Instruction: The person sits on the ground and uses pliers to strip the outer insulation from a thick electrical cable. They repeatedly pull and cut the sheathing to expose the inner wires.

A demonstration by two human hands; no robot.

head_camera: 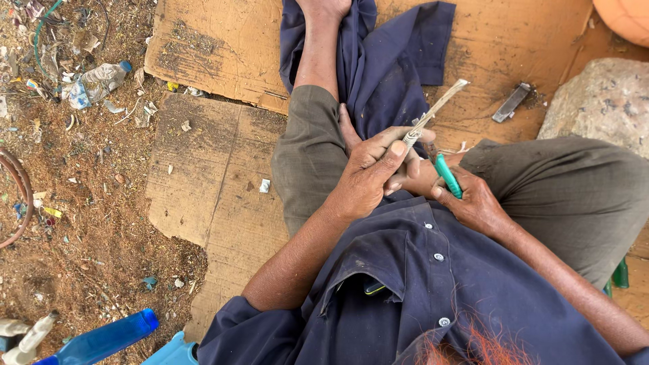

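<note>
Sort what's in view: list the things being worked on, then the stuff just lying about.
In hand:
- left hand grips a pale stripped cable
- right hand holds a green-handled knife against it

Lying about:
- crushed clear bottle on the dirt
- blue spray bottle
- metal blade piece on the cardboard
- grey rock

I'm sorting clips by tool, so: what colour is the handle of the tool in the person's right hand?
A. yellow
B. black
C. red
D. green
D: the right hand grips a green-handled tool against the pale stick that the left hand holds.
</note>
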